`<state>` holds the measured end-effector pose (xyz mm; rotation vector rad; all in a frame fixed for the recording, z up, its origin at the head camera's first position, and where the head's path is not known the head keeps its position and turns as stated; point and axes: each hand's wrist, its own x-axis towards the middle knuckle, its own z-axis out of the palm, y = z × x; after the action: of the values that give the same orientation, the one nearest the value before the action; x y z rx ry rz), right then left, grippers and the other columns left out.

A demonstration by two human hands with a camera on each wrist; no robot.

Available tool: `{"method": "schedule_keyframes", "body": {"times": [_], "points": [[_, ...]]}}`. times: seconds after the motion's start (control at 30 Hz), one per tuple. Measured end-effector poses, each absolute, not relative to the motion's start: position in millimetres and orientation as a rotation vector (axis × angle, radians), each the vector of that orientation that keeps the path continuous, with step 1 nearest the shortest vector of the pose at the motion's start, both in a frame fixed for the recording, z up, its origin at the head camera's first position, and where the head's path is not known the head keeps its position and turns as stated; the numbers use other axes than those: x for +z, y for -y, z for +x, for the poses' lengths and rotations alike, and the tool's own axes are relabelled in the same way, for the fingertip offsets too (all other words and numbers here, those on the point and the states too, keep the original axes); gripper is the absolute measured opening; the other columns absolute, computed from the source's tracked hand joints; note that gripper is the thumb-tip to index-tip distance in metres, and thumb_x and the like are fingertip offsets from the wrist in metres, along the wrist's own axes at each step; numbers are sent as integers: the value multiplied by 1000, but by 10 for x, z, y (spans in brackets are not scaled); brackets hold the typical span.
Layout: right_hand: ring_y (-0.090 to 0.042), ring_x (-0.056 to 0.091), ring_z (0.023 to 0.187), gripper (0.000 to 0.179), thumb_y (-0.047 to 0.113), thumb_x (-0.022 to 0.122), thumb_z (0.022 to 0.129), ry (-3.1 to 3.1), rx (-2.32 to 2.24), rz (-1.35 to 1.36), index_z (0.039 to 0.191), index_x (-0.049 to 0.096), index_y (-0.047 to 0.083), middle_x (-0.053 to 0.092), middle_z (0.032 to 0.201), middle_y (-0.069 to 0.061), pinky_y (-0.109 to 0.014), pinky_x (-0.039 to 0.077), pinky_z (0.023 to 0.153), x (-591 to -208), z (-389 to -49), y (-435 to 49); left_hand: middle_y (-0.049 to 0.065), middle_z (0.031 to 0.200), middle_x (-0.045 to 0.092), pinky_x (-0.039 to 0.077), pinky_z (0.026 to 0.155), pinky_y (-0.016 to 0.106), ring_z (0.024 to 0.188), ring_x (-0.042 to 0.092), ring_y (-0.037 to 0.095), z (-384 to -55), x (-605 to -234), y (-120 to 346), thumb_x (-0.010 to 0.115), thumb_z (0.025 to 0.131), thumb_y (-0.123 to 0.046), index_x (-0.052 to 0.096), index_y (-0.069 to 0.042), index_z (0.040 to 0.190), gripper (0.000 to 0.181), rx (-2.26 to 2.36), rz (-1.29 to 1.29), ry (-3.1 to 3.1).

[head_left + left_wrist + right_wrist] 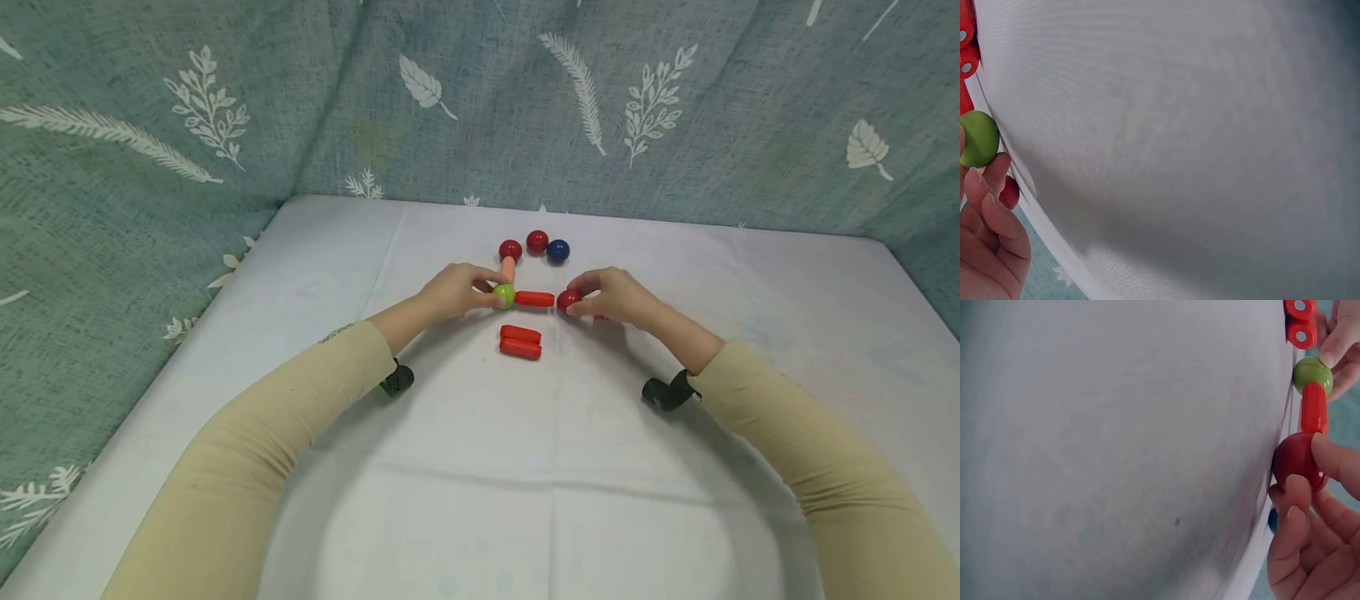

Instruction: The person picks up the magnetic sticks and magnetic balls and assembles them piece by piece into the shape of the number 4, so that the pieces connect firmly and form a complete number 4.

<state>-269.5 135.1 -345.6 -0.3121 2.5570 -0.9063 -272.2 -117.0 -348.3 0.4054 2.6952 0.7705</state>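
Observation:
My left hand [457, 290] pinches a green ball [503, 295] between thumb and fingers. A red stick [535, 298] reaches from that ball toward the right. At the stick's far end, my right hand [617, 296] holds a red ball [568, 302] by thumb and fingertips. The head view shows a narrow gap between this ball and the stick. An orange stick [508, 268] runs back from the green ball to a second red ball [510, 250]. In the right wrist view the held red ball [1297, 461] overlaps the stick's end.
Two red sticks [521, 342] lie side by side in front of the joined pieces. Behind them sit another red ball [537, 242] and a blue ball [558, 252]. A small red piece [601, 317] shows under the right hand, mostly hidden. White cloth [480, 517] covers the table.

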Motion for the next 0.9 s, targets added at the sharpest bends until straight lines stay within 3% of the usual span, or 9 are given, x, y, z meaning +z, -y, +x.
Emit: {"method": "schedule_keyframes", "body": {"times": [0.23,0.9], "points": [[-17,52,67,42,23,67,84,-2558,-918,-308,122,57,8,56,105,-12,-23,43,57,-3467,-2699,-1359,5,114,62,45,56,23,77,54,18,-2723,-3478,1167,64,86,-31,57,-26,126,41,778,385,-2682],[-17,50,69,44,25,66,84,-2520,-920,-236,124,56,10,58,105,-10,-23,41,58,-3469,-2683,-1320,5,115,61,45,57,24,80,55,18,-2729,-3482,1173,64,86,-31,56,-26,126,41,788,384,-2674]]}}
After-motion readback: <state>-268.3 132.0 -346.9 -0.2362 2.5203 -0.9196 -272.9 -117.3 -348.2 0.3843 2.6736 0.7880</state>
